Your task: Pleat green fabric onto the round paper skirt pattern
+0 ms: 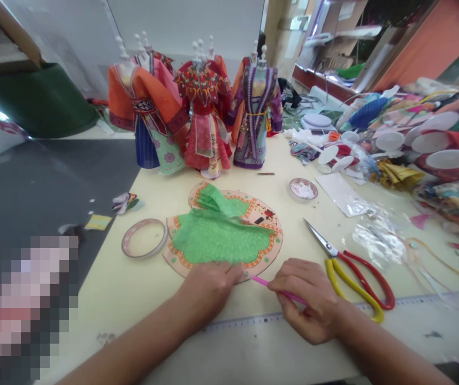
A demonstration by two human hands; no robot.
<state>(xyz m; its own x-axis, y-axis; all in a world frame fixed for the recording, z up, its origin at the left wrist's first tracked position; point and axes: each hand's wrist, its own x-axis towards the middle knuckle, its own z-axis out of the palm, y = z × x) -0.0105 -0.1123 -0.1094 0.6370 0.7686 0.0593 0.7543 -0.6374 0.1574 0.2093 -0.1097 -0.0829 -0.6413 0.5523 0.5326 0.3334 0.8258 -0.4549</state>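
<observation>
A rounded green cloth piece [221,240] with a peach, flower-patterned border lies on the table, its green part rumpled into a fold across the middle. My left hand [211,283] rests on the near edge of this piece, fingers closed together and holding the border. Between the fingers of my right hand [307,299] is a thin pink stick [259,280]; its pale tip meets the near border beside my left fingertips. What the tip leaves there is too small to make out. Scissors [334,254] with one red and one yellow handle lie right of my right hand.
A tape roll [144,239] lies left of the cloth; a small dish [304,189] of white paste sits beyond it. A clear ruler [249,322] runs under my wrists. Dressed doll figures [203,117] stand behind. Plastic bags [377,235] and fabric scraps crowd the right.
</observation>
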